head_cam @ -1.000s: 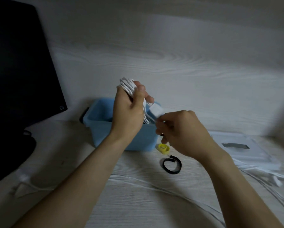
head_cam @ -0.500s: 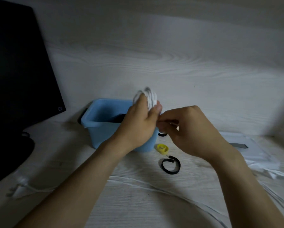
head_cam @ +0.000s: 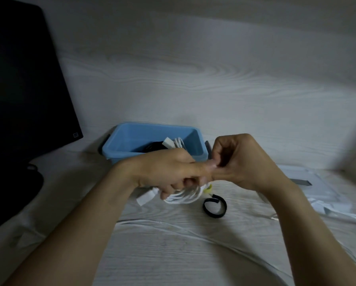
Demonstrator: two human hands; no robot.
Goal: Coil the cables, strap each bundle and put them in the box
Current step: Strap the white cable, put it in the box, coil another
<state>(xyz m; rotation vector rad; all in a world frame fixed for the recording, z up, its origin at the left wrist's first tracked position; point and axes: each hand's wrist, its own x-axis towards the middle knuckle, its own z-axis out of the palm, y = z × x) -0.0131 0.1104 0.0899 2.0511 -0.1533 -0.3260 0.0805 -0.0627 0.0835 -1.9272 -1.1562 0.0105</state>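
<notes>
- Head view: the left hand (head_cam: 168, 172) reaches in from the lower left, palm down, its grip curled around a coiled bundle of white cable (head_cam: 183, 196) held just above the pale wood-grain desk (head_cam: 173, 254), with a white plug (head_cam: 146, 197) sticking out on the left.
- The right hand (head_cam: 241, 162) comes in from the lower right, fingers curled, touching the left thumb; what its grip pinches cannot be told.
- Behind the hands stands an open light-blue plastic box (head_cam: 131, 137) with white and dark cables inside.
- A curled black strap (head_cam: 214, 207) lies on the desk near the bundle.
- A loose white cable (head_cam: 193, 230) trails across the desk.
- A dark monitor (head_cam: 24, 79) stands at the left.
</notes>
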